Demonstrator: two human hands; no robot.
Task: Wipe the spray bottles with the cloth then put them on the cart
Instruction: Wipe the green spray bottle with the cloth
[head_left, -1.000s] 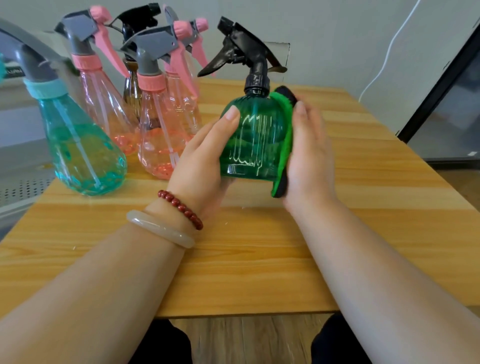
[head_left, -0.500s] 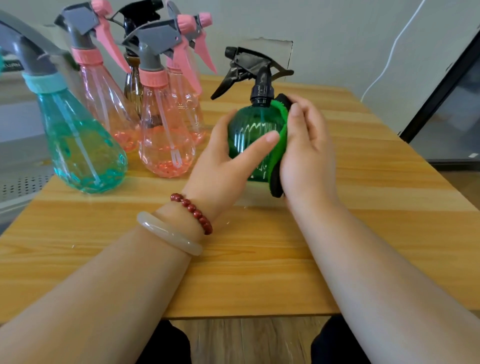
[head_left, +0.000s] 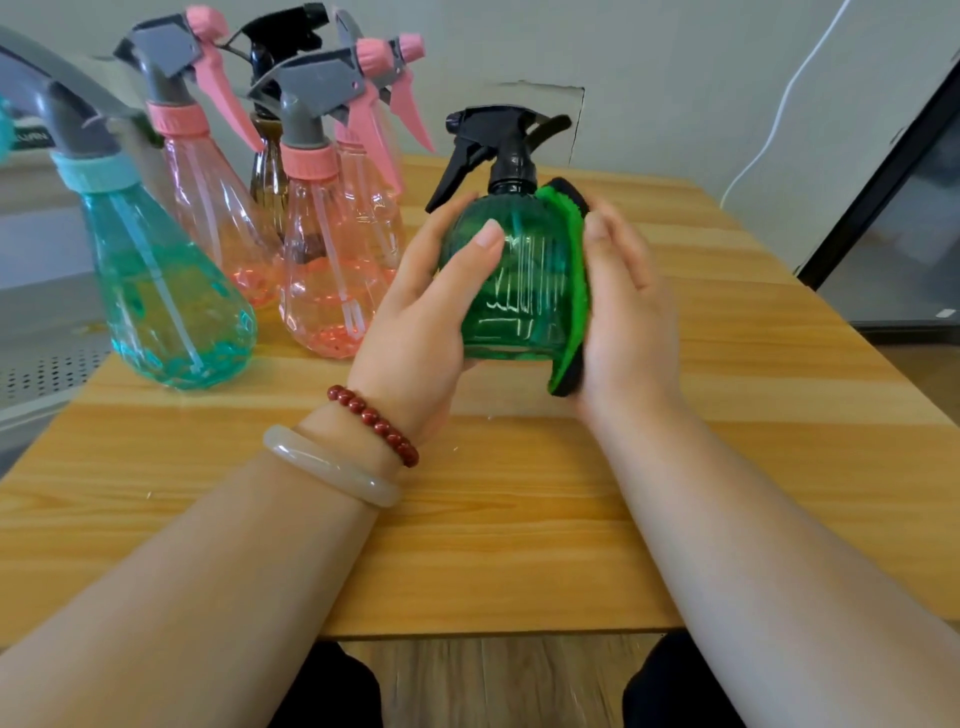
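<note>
A round green spray bottle (head_left: 519, 291) with a black trigger head stands upright, lifted just above the wooden table (head_left: 519, 519). My left hand (head_left: 421, 312) grips its left side, thumb across the front. My right hand (head_left: 623, 306) presses a green cloth with a black edge (head_left: 569, 291) flat against the bottle's right side. Behind, to the left, stand a teal bottle (head_left: 171, 291), three pink bottles (head_left: 322, 270) and a brown bottle (head_left: 267, 176) with a black head.
A grey perforated shelf (head_left: 41, 358) lies beyond the table's left edge. A white cable (head_left: 779, 114) hangs on the back wall, and a dark glass door (head_left: 909, 218) stands at the right.
The green bottle has turned in my hands, its nozzle still pointing left. My left thumb moved higher on the front. The cloth under my right hand slid along the bottle's right side.
</note>
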